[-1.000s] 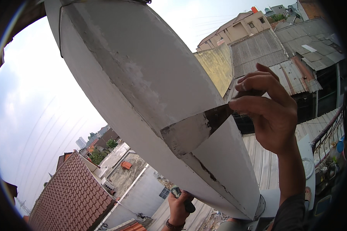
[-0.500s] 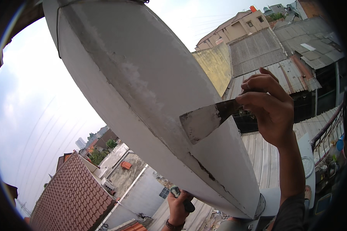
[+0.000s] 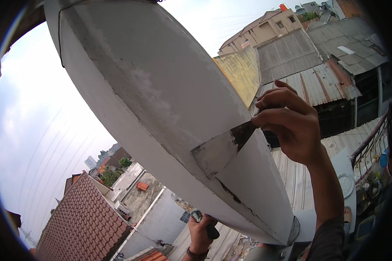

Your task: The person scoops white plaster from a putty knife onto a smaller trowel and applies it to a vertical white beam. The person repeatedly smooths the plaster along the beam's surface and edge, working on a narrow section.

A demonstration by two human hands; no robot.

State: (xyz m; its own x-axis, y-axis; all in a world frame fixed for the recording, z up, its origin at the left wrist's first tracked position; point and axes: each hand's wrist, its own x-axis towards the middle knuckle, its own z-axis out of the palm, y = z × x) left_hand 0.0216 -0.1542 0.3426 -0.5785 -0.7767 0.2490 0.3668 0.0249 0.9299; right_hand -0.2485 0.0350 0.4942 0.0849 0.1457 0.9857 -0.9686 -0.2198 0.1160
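- Right arm: the forearm, in a dark grey fabric sleeve (image 3: 329, 239), rises almost vertically from the lower right. The wrist bends so that the right hand (image 3: 292, 126) turns in toward the left.
- Right fingers: curled and closed in a pinch on the upper end of a broad, flat putty knife with a grey-smeared, dark metal blade (image 3: 217, 152). One finger is raised above the others. The grip end is mostly hidden by the hand.
- Blade position: slanted down to the left, its wide edge against a large, pale grey, tapering column with a smooth coated face (image 3: 178, 87), close to the column's long edge. A dark, jagged crack (image 3: 229, 192) runs just below the blade.
- Left arm: it enters at the lower edge, with a dark beaded bracelet (image 3: 197, 254) at the wrist. The left hand (image 3: 199, 235) is beside the column's lower left side, with the fingers wrapped around a dark, rounded handle-like object (image 3: 212, 231); its full form is hidden.
- Beyond: a black metal railing (image 3: 370, 141) at right and a reddish-brown tiled roof (image 3: 80, 213) at lower left.
- Farther: a weathered yellow wall (image 3: 238, 69), grey corrugated roofing (image 3: 287, 54) and a beige building (image 3: 265, 32).
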